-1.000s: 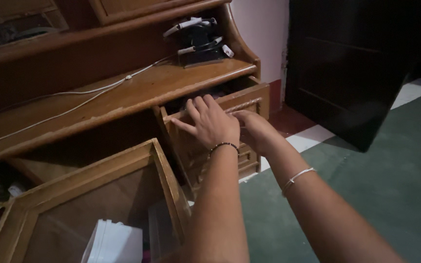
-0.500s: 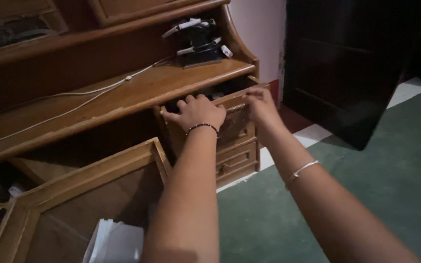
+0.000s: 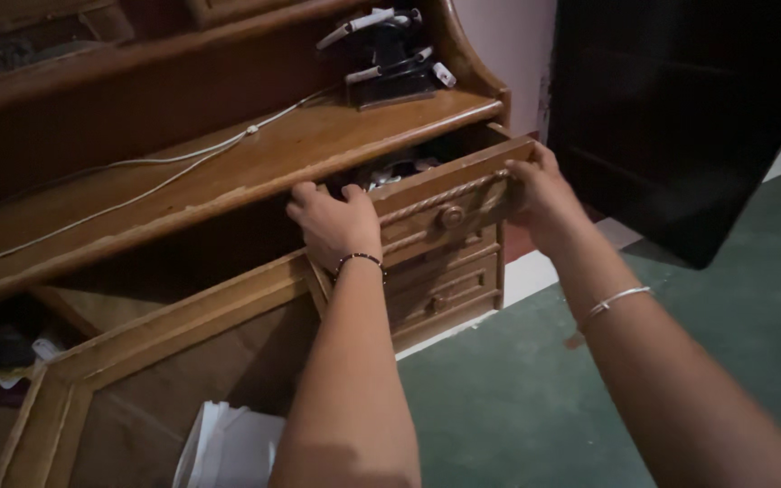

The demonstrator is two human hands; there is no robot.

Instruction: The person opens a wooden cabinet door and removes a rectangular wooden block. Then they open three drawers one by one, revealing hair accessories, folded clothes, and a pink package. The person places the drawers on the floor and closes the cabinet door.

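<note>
A wooden drawer [image 3: 445, 194] with a rope-like carved trim and a round knob is pulled partly out of a brown wooden desk [image 3: 228, 176]. My left hand [image 3: 329, 221] grips the drawer's left front corner, fingers curled over its top edge. My right hand [image 3: 542, 194] holds the drawer's right end, fingers wrapped around the corner. Small light and dark items show inside the drawer, too dim to identify. Two shut drawers [image 3: 445, 294] sit below it.
A black stand with white pens [image 3: 390, 54] sits on the desk top, and a white cable [image 3: 137, 176] runs across it. An open wooden cabinet door [image 3: 183, 334] stands at lower left, white papers [image 3: 228, 443] behind it. A dark door [image 3: 680, 117] and green floor [image 3: 517, 389] lie right.
Both hands moved from the drawer's front face outward to its two ends. The drawer now sits further out, and the view shifted slightly left and closer.
</note>
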